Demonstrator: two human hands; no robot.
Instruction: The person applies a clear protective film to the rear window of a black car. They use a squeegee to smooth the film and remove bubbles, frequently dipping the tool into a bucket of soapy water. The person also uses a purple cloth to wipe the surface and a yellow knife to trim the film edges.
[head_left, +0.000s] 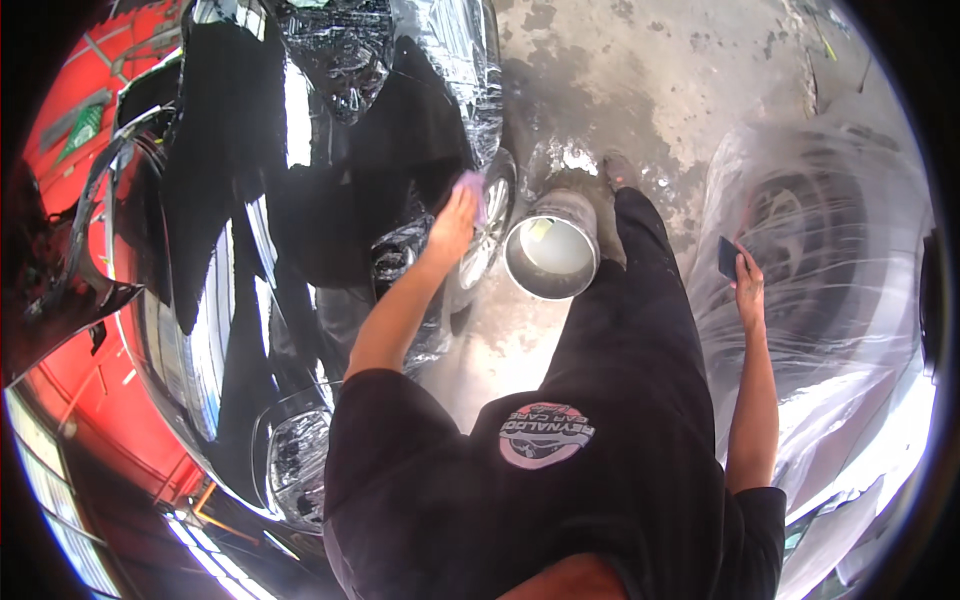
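My left hand reaches out to the side of a glossy black car, above its front wheel. Its fingers press a pinkish-purple cloth against or very near the body panel; blur hides whether it is a cloth or a soft sponge. Out to the right, my right hand pinches a thin, dark, flat rectangular piece that looks like a sheet of sandpaper. This piece is held up in front of a plastic-wrapped car, apart from the black one.
A bucket of cloudy water stands on the wet concrete floor by my legs, close to the wheel. Clear plastic film covers parts of the black car. At right, thin plastic sheeting drapes another vehicle and its wheel.
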